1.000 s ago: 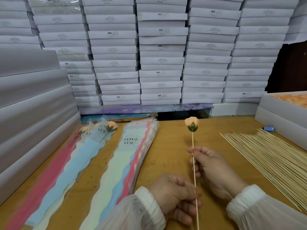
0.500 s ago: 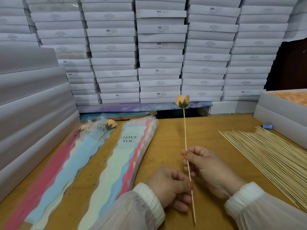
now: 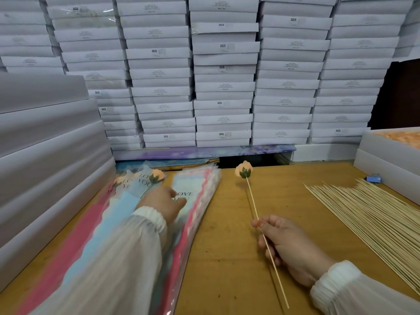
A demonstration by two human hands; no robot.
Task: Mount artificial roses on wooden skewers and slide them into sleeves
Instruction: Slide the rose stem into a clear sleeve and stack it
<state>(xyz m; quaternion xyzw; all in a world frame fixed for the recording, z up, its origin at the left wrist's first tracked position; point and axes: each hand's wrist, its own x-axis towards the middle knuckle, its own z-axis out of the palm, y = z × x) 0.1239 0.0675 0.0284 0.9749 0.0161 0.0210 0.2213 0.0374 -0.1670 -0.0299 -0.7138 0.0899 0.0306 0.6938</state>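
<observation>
right hand: 1 skewer, 1 rose | left hand: sleeve stack

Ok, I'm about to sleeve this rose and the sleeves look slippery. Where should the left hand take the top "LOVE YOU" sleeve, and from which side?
Probably at its open scalloped mouth, the far end of the sleeve stack. Come from above, as the left hand is placed, and pinch one layer; the sleeves lie flat and overlapped, so the long edges offer little to catch.
</observation>
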